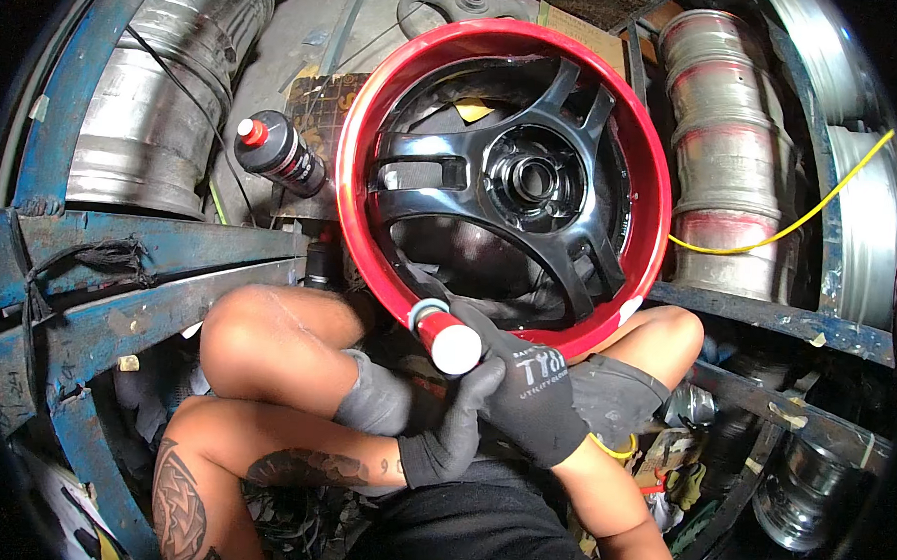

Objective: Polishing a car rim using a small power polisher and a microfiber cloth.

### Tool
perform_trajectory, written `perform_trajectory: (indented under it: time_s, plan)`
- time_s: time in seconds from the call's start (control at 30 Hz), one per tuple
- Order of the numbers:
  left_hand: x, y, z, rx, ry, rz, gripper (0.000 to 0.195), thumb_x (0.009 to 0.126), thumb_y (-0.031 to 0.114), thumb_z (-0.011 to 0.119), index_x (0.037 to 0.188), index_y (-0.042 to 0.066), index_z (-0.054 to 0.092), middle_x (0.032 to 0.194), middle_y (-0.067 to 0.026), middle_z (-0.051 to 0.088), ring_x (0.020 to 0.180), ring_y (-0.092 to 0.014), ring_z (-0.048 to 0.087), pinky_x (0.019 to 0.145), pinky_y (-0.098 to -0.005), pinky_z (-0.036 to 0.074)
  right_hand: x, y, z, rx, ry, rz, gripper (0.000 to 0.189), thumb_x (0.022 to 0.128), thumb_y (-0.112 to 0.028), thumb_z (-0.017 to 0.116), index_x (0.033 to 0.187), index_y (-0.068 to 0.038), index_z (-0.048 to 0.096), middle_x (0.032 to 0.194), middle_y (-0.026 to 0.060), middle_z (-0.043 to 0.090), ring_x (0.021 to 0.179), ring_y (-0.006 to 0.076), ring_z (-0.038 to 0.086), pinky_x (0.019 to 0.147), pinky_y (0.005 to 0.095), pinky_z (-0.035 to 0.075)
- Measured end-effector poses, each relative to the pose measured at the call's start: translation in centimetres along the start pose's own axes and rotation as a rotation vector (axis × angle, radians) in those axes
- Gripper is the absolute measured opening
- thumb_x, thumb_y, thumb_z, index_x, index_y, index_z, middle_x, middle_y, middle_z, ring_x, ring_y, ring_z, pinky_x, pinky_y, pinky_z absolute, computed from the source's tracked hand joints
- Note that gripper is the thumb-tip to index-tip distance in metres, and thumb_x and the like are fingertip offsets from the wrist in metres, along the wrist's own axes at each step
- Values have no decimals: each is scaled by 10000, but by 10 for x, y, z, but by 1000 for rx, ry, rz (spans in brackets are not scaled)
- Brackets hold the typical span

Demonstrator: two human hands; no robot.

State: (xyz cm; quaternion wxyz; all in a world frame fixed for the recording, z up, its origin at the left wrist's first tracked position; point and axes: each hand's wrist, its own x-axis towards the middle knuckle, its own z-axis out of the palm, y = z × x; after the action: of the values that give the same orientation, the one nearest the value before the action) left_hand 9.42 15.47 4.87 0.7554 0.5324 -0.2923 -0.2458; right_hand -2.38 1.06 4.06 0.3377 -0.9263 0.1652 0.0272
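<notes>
A three-armed alloy wheel (pixel 433 146) with glossy black split spokes and a red rim stands tilted against my crossed legs. My right hand (pixel 523 381), in a black work glove bearing printing, curls around a small red tool with a white round end, apparently a hand-held polisher (pixel 455 342). The tool's pale blue-grey disc touches or nearly touches the rim's near left edge. From below, my left hand (pixel 457 419), also gloved, closes around the tool with its thumb raised beside the white end. Its fingers and the tool's lower part are hidden.
A black bottle (pixel 285 156) with a red-and-white cap stands left of the wheel. Blue metal frames (pixel 171 260) flank both sides. Bare metal wheel barrels (pixel 727 164) are stacked right, with more barrels (pixel 152 94) left. A yellow hose (pixel 796 220) curves past the right stack.
</notes>
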Motion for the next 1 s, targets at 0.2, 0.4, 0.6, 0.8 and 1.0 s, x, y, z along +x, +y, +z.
perform_trajectory:
  time_s: [0.2, 0.4, 0.6, 0.8, 1.0]
  plan:
    - [40, 48, -3, 402, -190, 157, 486, 782, -89, 871, 1172, -12, 591, 1128, -198, 722, 981, -258, 770, 920, -328, 610, -19, -4, -21, -60, -85, 135, 597, 883, -167, 739, 1454, -53, 606, 1113, 229, 752, 882, 385, 760, 745, 465, 596]
    - [45, 49, 13, 399, -145, 89, 474, 782, -90, 871, 1157, -10, 592, 1122, -199, 722, 978, -258, 770, 920, -331, 610, -27, 4, -16, -89, -42, 97, 604, 882, -189, 746, 1450, -45, 603, 1071, 222, 750, 880, 370, 758, 739, 467, 594]
    - [51, 55, 3, 261, -536, -18, 462, 782, -90, 872, 1142, -9, 594, 1115, -199, 722, 976, -258, 770, 919, -333, 611, -4, 16, -14, 234, -61, 25, 532, 985, -382, 685, 1374, -30, 598, 962, 256, 737, 875, 459, 726, 744, 542, 570]
    - [49, 47, 12, 218, -608, -25, 450, 782, -90, 872, 1127, -8, 595, 1108, -199, 721, 973, -258, 770, 919, -335, 612, -5, 21, -42, 214, -298, 183, 528, 977, -413, 686, 1340, -38, 609, 1008, 278, 733, 933, 466, 723, 789, 551, 560]
    - [55, 48, 11, 222, -643, -35, 438, 783, -91, 873, 1112, -7, 596, 1102, -199, 721, 970, -258, 769, 918, -337, 612, 10, 28, -21, 294, -223, 36, 661, 971, -446, 704, 1466, -39, 543, 1073, 274, 739, 990, 465, 721, 829, 548, 558]
